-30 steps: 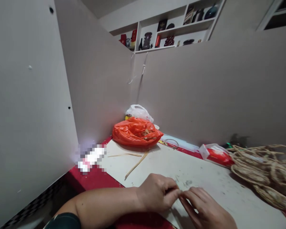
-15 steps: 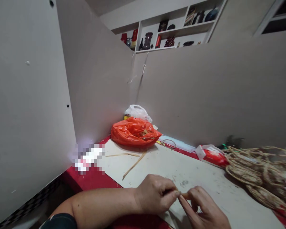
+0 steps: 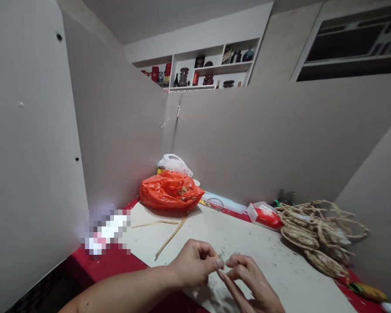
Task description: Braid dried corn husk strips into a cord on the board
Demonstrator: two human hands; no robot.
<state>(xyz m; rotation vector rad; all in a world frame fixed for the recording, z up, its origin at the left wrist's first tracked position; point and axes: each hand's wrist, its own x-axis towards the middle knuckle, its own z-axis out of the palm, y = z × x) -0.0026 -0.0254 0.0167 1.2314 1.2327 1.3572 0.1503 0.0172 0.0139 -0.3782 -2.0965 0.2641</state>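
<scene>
My left hand (image 3: 195, 266) and my right hand (image 3: 247, 282) meet fingertip to fingertip low over the white board (image 3: 247, 243). Both pinch at something very small between thumb and forefinger; what it is cannot be made out. Two thin straw strips (image 3: 169, 234) lie on the board just beyond my left hand. A pile of woven straw pieces (image 3: 316, 234) sits to the right, out of reach of both hands.
An orange plastic bag (image 3: 169, 196) and a white bag (image 3: 174, 163) sit in the far corner. A red-and-white packet (image 3: 265, 216) lies by the back partition. Grey partition walls close in left, back and right. A red cloth (image 3: 117, 265) borders the board.
The camera has tilted up and turned right, bringing more of the woven pile and the right partition into view. My hands stay together, fingertips still pinching, now lower in view.
</scene>
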